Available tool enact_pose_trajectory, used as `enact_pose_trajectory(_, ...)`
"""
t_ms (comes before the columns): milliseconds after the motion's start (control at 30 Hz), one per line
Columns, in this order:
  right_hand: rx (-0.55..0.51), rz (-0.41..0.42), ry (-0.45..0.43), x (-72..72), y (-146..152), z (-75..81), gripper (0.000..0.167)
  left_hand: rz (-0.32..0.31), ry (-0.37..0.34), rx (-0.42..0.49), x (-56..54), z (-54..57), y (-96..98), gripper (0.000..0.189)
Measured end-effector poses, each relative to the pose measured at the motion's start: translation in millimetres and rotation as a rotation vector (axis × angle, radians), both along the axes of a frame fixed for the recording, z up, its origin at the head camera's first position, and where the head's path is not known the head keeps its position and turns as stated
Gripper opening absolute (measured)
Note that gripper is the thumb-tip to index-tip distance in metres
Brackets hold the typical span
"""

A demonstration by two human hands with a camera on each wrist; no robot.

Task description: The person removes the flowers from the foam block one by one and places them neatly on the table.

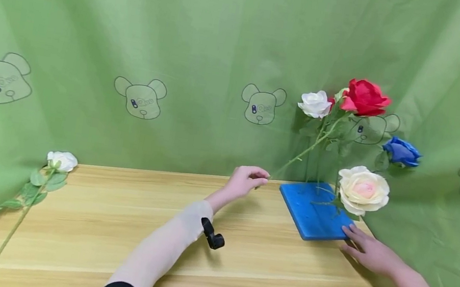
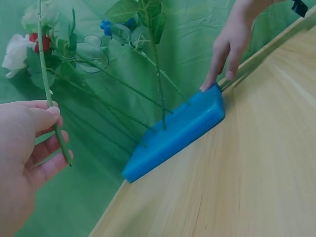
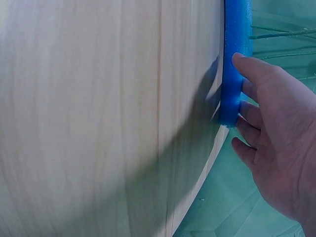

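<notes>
My left hand [image 1: 246, 181] pinches the green stem of a red rose [image 1: 366, 99] near its lower end, left of a blue foam block [image 1: 313, 215]. In the left wrist view, the held stem [image 2: 44, 74] rises past the fingertips and its cut end points down. My right hand [image 1: 374, 254] rests on the block's near right corner with fairly straight fingers; the right wrist view shows the thumb and fingers [image 3: 252, 116] against its edge. From the block stand a white rose [image 1: 315, 103], a blue rose [image 1: 402, 152] and a cream-pink rose [image 1: 363, 189].
Another white rose [image 1: 62, 161] with a leafy stem lies on the wooden table [image 1: 237, 273] at the far left. Green cloth [image 1: 210, 36] printed with bear faces hangs behind and at both sides. The block sits near the table's back right.
</notes>
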State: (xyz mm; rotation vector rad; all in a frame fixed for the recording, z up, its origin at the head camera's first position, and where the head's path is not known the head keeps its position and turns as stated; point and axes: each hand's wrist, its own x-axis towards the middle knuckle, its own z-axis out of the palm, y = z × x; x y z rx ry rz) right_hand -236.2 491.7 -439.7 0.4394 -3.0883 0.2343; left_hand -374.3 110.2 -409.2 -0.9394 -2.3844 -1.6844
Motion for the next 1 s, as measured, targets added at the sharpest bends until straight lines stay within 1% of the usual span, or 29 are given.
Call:
enact_pose_trajectory(133,0.003,0.009,0.002,-1.8,0,-1.3,0.063,0.007,-0.003,0.002,3.5,-1.9,-16.8,0.022)
enact_pose_trajectory(367,0.002,0.010,0.004,-3.3,1,-1.6,0.063,0.022,-0.014,0.014,10.8,-3.0,-41.0,0.019)
enact_pose_trajectory(600,0.004,0.017,0.003,-4.8,2,-2.8,0.063,0.032,-0.020,0.026,21.8,-3.6,-62.3,0.021)
enact_pose_trajectory(867,0.012,0.019,0.000,-6.7,5,-5.8,0.062,0.005,-0.031,0.076,35.5,-6.0,-83.7,0.024)
enact_pose_trajectory(1000,0.009,0.025,-0.002,-7.9,4,-5.3,0.063,-0.009,-0.063,0.096,43.1,-7.0,-94.5,0.023)
